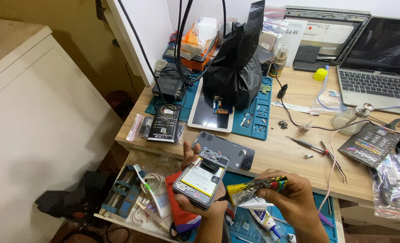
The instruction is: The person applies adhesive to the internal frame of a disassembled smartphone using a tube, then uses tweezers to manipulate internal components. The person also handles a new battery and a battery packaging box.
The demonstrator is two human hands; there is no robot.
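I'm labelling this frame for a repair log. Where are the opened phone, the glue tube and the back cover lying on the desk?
opened phone (201,179), head view, on its white battery.
glue tube (254,189), head view, on the crumpled yellow body.
back cover (229,150), head view, on its dark flat middle.

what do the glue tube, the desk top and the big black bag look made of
Glue tube in the right hand: looks like soft metal, creased and crumpled, with glossy yellow print.
Desk top: wood or wood laminate, pale with visible grain, matte.
Black bag: thin plastic film, wrinkled and shiny.
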